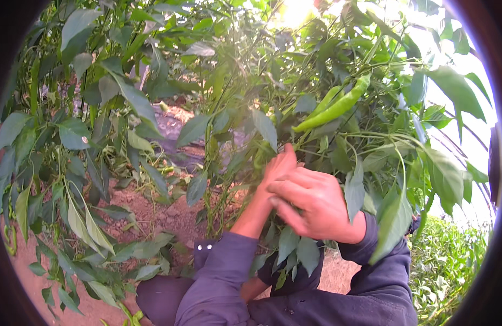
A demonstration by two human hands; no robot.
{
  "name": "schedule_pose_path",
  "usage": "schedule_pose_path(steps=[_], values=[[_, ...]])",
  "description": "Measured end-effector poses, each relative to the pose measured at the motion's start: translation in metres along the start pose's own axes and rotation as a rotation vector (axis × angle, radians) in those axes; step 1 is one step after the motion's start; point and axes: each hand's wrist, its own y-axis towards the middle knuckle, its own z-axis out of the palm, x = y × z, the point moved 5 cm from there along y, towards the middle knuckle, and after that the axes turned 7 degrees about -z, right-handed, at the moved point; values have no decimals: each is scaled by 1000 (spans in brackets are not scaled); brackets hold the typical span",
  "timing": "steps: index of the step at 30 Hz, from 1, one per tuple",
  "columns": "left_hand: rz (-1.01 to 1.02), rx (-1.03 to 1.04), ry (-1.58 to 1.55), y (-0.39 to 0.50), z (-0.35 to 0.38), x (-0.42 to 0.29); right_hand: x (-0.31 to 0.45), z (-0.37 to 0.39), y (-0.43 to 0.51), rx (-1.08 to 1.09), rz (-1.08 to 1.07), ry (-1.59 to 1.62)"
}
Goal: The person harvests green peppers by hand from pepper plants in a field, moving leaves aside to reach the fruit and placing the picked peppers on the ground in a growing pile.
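Observation:
Both my hands are together at the foliage of a tall pepper plant. My left hand (278,165) reaches up among the stems, its fingers partly hidden behind leaves and my other hand. My right hand (310,203) crosses over the left wrist with its fingers curled; whether anything is in it cannot be told. Above them hangs a long light green pepper (336,108), with another pepper (327,99) just behind it. A blurred green pepper (259,157) seems to hang beside my left hand's fingers.
Dense leafy pepper plants (132,98) stand at the left and ahead. Dark plastic mulch (173,134) and reddish soil (165,216) show between stems. Several green peppers (135,318) lie on the ground at bottom left. Curved greenhouse hoops (462,153) and low plants (446,265) are at the right.

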Motion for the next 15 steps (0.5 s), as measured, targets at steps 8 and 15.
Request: schedule_pose_path(steps=[8,15], values=[[263,-249,-86,8,55,14,-164,166,99,839,347,-170],[-126,73,-1090,-18,25,7,-313,234,113,595,768,498]])
